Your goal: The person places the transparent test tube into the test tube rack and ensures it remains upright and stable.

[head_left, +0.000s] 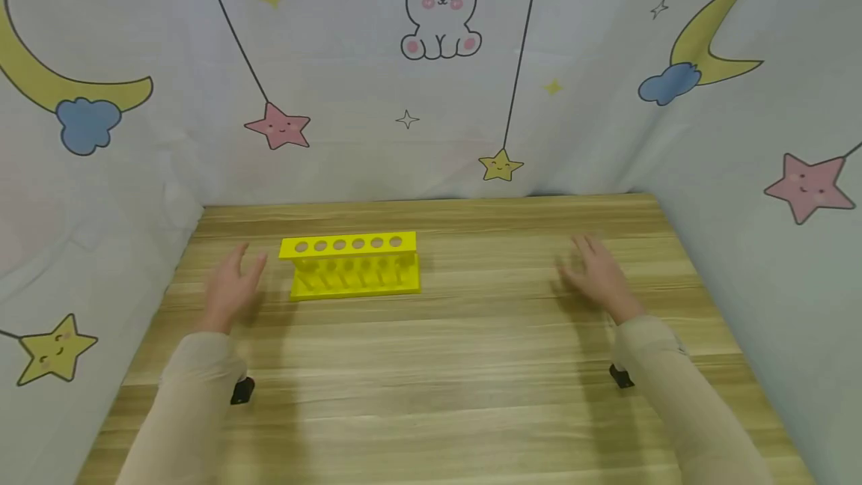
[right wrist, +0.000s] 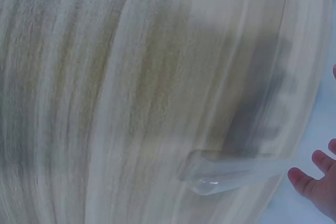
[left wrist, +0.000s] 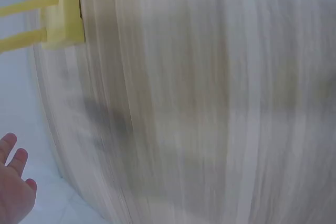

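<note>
A yellow rack (head_left: 350, 293) with a row of round holes stands upright on the table, left of centre. My left hand (head_left: 231, 290) is held just left of it, fingers spread, not touching it. In the left wrist view the rack's end (left wrist: 65, 17) shows at top left and my left hand (left wrist: 16, 198) at lower left, holding nothing visible. On the right, my right hand (head_left: 601, 275) hovers over the table with parted fingers. The right wrist view shows a clear, round-ended tube (right wrist: 236, 174) beside my right hand (right wrist: 321, 184); whether they touch, I cannot tell.
The wood-grain table (head_left: 431, 365) reaches back to a white curtain (head_left: 364, 81) printed with a rabbit, stars and moons. More of this cloth hangs along the left and right sides. A small black item (head_left: 242, 391) sits at my left cuff, another (head_left: 621, 376) at the right.
</note>
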`<state>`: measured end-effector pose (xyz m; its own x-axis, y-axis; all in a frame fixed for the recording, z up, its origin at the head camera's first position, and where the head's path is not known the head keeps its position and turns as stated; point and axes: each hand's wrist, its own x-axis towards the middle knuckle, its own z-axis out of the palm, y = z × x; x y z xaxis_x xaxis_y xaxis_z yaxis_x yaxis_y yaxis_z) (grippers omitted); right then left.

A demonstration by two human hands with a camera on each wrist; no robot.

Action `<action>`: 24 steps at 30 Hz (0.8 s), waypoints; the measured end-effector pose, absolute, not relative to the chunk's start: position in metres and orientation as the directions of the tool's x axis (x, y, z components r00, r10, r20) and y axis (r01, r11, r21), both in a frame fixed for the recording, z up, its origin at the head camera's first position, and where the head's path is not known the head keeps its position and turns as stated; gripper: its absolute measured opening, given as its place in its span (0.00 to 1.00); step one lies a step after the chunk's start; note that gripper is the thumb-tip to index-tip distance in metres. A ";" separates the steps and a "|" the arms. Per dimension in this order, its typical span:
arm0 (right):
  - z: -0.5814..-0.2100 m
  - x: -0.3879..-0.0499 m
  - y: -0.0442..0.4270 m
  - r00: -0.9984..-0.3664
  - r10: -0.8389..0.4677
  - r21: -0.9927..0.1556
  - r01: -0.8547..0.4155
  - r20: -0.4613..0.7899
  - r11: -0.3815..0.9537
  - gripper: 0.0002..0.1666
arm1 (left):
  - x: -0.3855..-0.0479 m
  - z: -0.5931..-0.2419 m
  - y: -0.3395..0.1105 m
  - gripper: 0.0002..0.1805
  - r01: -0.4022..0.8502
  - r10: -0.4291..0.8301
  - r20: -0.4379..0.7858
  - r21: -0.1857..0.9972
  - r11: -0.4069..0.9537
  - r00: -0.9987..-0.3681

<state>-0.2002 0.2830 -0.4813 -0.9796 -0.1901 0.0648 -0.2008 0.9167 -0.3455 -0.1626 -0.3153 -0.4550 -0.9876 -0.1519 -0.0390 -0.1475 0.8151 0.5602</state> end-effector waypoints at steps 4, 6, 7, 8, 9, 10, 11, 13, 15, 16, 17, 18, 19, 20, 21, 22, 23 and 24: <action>-0.485 -0.199 0.286 -0.983 -0.151 -0.381 -0.181 0.107 0.907 0.37 | -0.166 -0.455 -0.308 0.38 -0.157 -0.175 -0.029 0.603 0.782 -0.984; -0.486 -0.199 0.287 -0.986 -0.125 -0.388 -0.157 0.107 0.908 0.36 | -0.167 -0.456 -0.305 0.38 -0.158 -0.181 -0.026 0.619 0.769 -0.983; -0.487 -0.199 0.287 -0.988 -0.111 -0.393 -0.144 0.107 0.908 0.36 | -0.168 -0.456 -0.303 0.38 -0.159 -0.183 -0.027 0.628 0.762 -0.983; -0.487 -0.199 0.288 -0.990 -0.096 -0.397 -0.129 0.103 0.909 0.36 | -0.168 -0.456 -0.302 0.38 -0.159 -0.186 -0.025 0.637 0.754 -0.982; -0.488 -0.199 0.288 -0.992 -0.082 -0.403 -0.114 0.096 0.908 0.35 | -0.169 -0.456 -0.301 0.37 -0.158 -0.188 -0.022 0.643 0.750 -0.982; -0.488 -0.198 0.289 -0.993 -0.071 -0.411 -0.103 0.092 0.906 0.35 | -0.169 -0.456 -0.299 0.37 -0.158 -0.191 -0.021 0.650 0.743 -0.981; -0.489 -0.198 0.290 -0.994 -0.057 -0.414 -0.089 0.089 0.906 0.35 | -0.170 -0.457 -0.299 0.37 -0.156 -0.193 -0.017 0.658 0.737 -0.981; -0.490 -0.198 0.293 -0.996 -0.026 -0.418 -0.060 0.086 0.906 0.35 | -0.171 -0.458 -0.297 0.35 -0.156 -0.200 -0.013 0.675 0.721 -0.980; -0.493 -0.199 0.296 -0.996 0.002 -0.422 -0.035 0.086 0.906 0.34 | -0.172 -0.459 -0.295 0.34 -0.162 -0.211 -0.014 0.694 0.702 -0.977; -0.494 -0.199 0.298 -0.996 0.014 -0.422 -0.026 0.090 0.906 0.34 | -0.172 -0.459 -0.294 0.33 -0.165 -0.216 -0.017 0.704 0.690 -0.976; -0.494 -0.199 0.300 -0.995 0.028 -0.422 -0.013 0.090 0.907 0.34 | -0.173 -0.460 -0.293 0.33 -0.168 -0.220 -0.019 0.712 0.682 -0.975; -0.494 -0.199 0.301 -0.995 0.040 -0.425 -0.001 0.088 0.905 0.34 | -0.174 -0.461 -0.292 0.33 -0.173 -0.227 -0.022 0.722 0.670 -0.974; -0.494 -0.199 0.302 -0.995 0.052 -0.433 0.012 0.081 0.901 0.34 | -0.174 -0.462 -0.292 0.33 -0.178 -0.232 -0.027 0.729 0.661 -0.972; -0.494 -0.200 0.304 -0.995 0.062 -0.438 0.022 0.077 0.899 0.33 | -0.175 -0.462 -0.291 0.34 -0.184 -0.239 -0.033 0.738 0.649 -0.971; -0.493 -0.199 0.304 -0.995 0.073 -0.440 0.033 0.073 0.897 0.33 | -0.176 -0.463 -0.290 0.33 -0.187 -0.244 -0.033 0.745 0.641 -0.969; -0.493 -0.200 0.306 -0.995 0.083 -0.444 0.047 0.061 0.895 0.33 | -0.177 -0.463 -0.289 0.34 -0.193 -0.249 -0.038 0.751 0.632 -0.968; -0.492 -0.200 0.307 -0.994 0.094 -0.447 0.060 0.053 0.893 0.33 | -0.178 -0.464 -0.288 0.34 -0.195 -0.255 -0.038 0.756 0.624 -0.966; -0.491 -0.200 0.308 -0.994 0.103 -0.448 0.073 0.044 0.891 0.33 | -0.178 -0.464 -0.287 0.34 -0.197 -0.261 -0.037 0.760 0.620 -0.965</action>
<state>-0.1997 0.3083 -0.4913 -0.9937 0.1034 0.0438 0.0730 0.8909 -0.4483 -0.1783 -0.2869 -0.4644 -0.9648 -0.2605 -0.0371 -0.1966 0.6200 0.7596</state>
